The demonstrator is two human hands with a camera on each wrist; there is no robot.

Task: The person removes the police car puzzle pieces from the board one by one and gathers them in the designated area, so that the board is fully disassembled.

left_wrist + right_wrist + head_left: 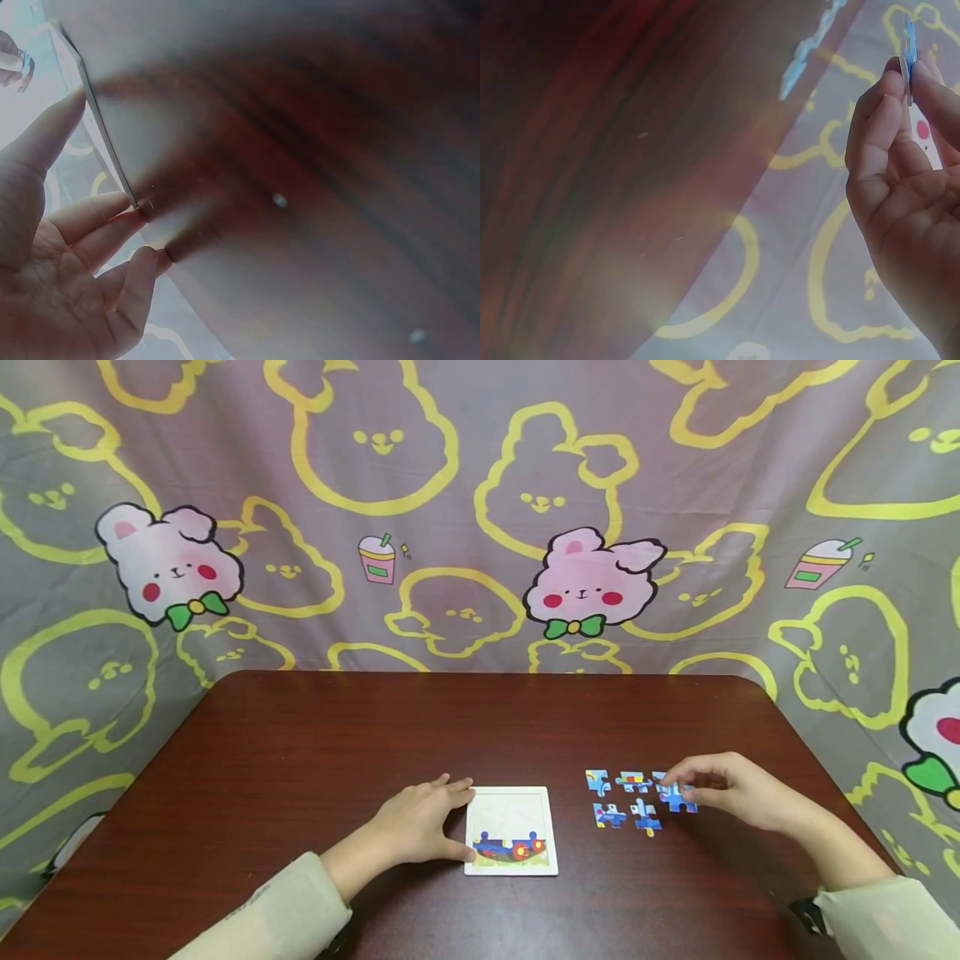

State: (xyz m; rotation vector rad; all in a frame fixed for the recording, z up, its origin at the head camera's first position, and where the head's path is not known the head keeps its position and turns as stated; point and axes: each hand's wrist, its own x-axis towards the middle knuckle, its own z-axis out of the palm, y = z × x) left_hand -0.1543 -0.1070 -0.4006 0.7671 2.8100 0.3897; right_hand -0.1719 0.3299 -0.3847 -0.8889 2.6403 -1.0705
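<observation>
A white square puzzle tray [512, 810] lies on the table, its lower part filled with joined pieces [510, 852] in blue, red and yellow. My left hand [422, 820] rests at its left side, the thumb touching near the lower left corner and fingertips at the upper left corner. In the left wrist view, those fairly straight fingers meet the tray's edge [97, 112]. To the right, my right hand [738, 789] pinches a blue jigsaw piece [678, 797] between thumb and fingers. In the right wrist view that piece [908, 60] stands on edge, raised off the table.
Several loose blue jigsaw pieces [609, 815] lie in two rough rows between the tray and my right hand. The dark brown table [375, 727] ends at a patterned curtain [450, 552] behind and along both sides.
</observation>
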